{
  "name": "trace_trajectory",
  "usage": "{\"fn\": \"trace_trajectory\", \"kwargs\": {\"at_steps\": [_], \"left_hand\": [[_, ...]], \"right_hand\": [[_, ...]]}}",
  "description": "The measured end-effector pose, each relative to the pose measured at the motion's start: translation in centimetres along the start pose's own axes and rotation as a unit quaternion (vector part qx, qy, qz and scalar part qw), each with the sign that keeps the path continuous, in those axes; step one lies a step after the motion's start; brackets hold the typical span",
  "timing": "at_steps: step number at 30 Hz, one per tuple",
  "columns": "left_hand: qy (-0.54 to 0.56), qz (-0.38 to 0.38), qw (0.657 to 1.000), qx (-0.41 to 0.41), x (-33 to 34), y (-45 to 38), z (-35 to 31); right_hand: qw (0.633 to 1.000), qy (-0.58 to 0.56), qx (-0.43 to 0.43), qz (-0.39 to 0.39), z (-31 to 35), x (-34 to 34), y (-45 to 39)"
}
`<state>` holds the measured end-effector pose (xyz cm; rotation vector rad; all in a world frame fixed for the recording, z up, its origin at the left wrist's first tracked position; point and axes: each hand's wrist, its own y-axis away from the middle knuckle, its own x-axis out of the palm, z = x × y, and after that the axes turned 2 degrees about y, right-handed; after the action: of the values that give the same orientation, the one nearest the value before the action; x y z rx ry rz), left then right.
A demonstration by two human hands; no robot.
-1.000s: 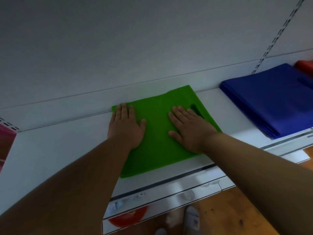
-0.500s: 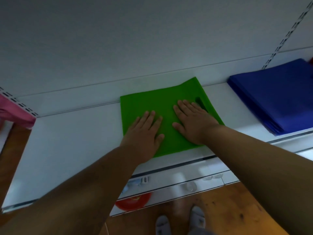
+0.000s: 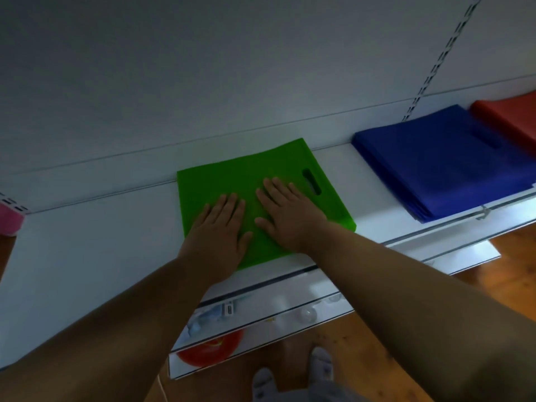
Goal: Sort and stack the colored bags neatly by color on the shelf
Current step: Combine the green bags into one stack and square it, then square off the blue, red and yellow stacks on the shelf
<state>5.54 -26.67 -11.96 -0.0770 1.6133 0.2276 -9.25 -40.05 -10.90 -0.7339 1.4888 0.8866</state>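
Observation:
A flat green bag (image 3: 232, 175) with a cut-out handle slot lies on the white shelf (image 3: 87, 256), its far edge against the back wall. My left hand (image 3: 217, 227) presses flat on the bag's near left part, fingers straight. My right hand (image 3: 287, 213) lies flat beside it, just left of the handle slot. A stack of blue bags (image 3: 446, 161) sits further right on the shelf, and a red stack (image 3: 510, 114) lies beyond it at the frame's edge. A pink bag (image 3: 10, 221) shows at the far left.
Lower white shelves (image 3: 290, 314) stick out below the front edge, with a red round object (image 3: 211, 349) on one. A slotted metal upright (image 3: 441, 53) runs up the back wall. Wooden floor (image 3: 507, 256) and my feet are below.
My left hand has slid from the bag's far left corner toward the near edge, closer to my right hand. The view has shifted, bringing the red stack into sight.

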Motion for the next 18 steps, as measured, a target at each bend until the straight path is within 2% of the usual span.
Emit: {"fn": "trace_trajectory", "kwargs": {"at_steps": [3, 6, 11, 18], "left_hand": [[0.005, -0.002, 1.000, 0.001, 0.0, 0.1, 0.1], [0.003, -0.002, 1.000, 0.000, 0.1, -0.1, 0.3], [0.013, -0.003, 1.000, -0.013, 0.4, 0.5, 0.2], [-0.004, 0.034, 0.999, -0.031, -0.2, -0.3, 0.5]], "right_hand": [[0.998, 0.040, 0.046, 0.010, -3.5, -0.7, 0.7], [0.996, -0.017, 0.085, 0.016, -5.8, -0.5, 1.4], [0.991, -0.094, 0.093, 0.018, -5.9, 0.1, 1.6], [0.991, -0.081, 0.096, 0.039, -6.0, -0.5, 0.8]]}}
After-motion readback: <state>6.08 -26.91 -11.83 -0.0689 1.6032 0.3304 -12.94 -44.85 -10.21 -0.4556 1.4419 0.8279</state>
